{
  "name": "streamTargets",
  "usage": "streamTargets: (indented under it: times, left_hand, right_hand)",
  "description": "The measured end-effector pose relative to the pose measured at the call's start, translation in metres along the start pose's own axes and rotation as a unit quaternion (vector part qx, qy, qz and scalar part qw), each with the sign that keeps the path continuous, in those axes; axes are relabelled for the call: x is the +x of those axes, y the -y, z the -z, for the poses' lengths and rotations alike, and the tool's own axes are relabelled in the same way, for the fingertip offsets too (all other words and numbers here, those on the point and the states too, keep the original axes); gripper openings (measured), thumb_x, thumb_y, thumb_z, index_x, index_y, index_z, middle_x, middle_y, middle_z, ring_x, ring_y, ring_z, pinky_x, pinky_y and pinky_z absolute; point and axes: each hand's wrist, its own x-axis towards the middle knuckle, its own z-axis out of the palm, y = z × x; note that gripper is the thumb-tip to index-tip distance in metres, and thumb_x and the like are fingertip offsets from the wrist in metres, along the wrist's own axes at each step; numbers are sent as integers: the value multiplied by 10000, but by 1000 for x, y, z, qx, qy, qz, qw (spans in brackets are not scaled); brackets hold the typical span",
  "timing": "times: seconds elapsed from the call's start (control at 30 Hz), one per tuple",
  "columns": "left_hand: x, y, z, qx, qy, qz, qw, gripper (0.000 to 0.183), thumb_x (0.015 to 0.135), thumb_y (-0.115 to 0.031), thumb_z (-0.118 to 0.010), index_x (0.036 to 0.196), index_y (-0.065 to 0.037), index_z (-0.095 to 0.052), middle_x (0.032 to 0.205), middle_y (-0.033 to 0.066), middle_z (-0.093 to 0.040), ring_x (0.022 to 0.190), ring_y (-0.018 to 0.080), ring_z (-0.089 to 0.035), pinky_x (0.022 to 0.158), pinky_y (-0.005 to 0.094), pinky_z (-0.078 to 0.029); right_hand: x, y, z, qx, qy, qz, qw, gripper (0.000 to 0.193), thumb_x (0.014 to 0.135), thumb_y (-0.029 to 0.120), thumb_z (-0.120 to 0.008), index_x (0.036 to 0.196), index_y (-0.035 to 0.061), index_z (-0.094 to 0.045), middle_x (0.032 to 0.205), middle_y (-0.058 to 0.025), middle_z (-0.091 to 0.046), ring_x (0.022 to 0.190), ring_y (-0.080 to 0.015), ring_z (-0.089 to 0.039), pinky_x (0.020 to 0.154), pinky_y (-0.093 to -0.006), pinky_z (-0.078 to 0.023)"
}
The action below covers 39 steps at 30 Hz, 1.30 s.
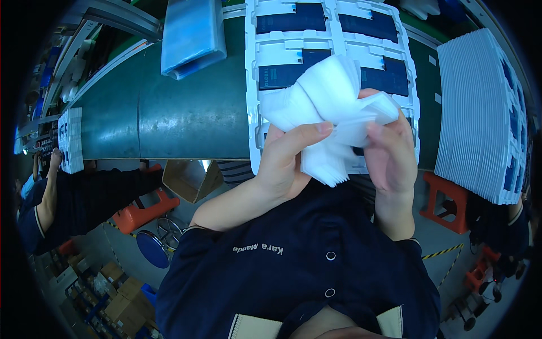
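In front of my chest I hold a fanned bundle of thin, white, translucent sheets or sleeves (327, 93); which of the two cannot be told. My left hand (285, 155) is closed round its left part, thumb laid across the front. At the other side my right hand (393, 152) pinches the bundle's folded edges, some of them blurred. Beneath lies a white moulded tray (252, 101) with flat, dark blue battery-like packs (291, 20) in its compartments. The bundle and my hands cover the tray's nearer part.
A dark green work surface (192, 118) runs across. On it stand a clear plastic bag bundle (192, 34), a tall tray stack (471, 113) at right and a smaller tray stack (70, 141) at far left. A co-worker (48, 198) is at left; orange stools (149, 209) stand below.
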Motion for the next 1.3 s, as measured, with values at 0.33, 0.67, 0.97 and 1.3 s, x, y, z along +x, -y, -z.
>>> streamTargets:
  times: [0.33, 0.67, 0.97, 1.3]
  left_hand:
    - [9, 5, -4, 8, -74, -31, 997, 369, 893, -123, -625, 1206, -13, -462, 1121, 106, -582, 1036, 192, -591, 844, 340, -503]
    - [40, 0, -10, 71, -84, -99, 989, 481, 967, -435, -513, 1197, -20, -436, 1122, 129, -569, 1154, 215, -528, 1002, 401, -415]
    - [30, -9, -13, -16, 68, 63, 996, 655, 962, -608, -307, 1224, -41, -504, 1147, 134, -609, 1071, 221, -576, 991, 365, -398]
    - [26, 6, -8, -78, 91, 52, 991, 672, 938, -654, -299, 1185, -80, -548, 1141, 92, -598, 1116, 217, -534, 1016, 378, -349]
  right_hand:
    - [0, -16, -3, -296, -33, 149, 943, 347, 828, 15, -702, 1155, 20, -588, 1039, -42, -625, 891, -76, -585, 778, -216, -469]
    - [-17, 4, 7, -6, 379, 139, 915, 230, 815, 138, -683, 961, -39, -667, 836, -207, -693, 769, -281, -669, 685, -308, -515]
    - [-9, -7, -2, -372, 9, 266, 889, 376, 735, -25, -736, 1101, 1, -654, 1049, -121, -601, 922, -197, -595, 774, -270, -467]
    - [4, -2, 8, -370, 26, 350, 860, 297, 742, 66, -755, 1031, 17, -705, 1281, -198, -509, 1170, -266, -518, 972, -345, -385]
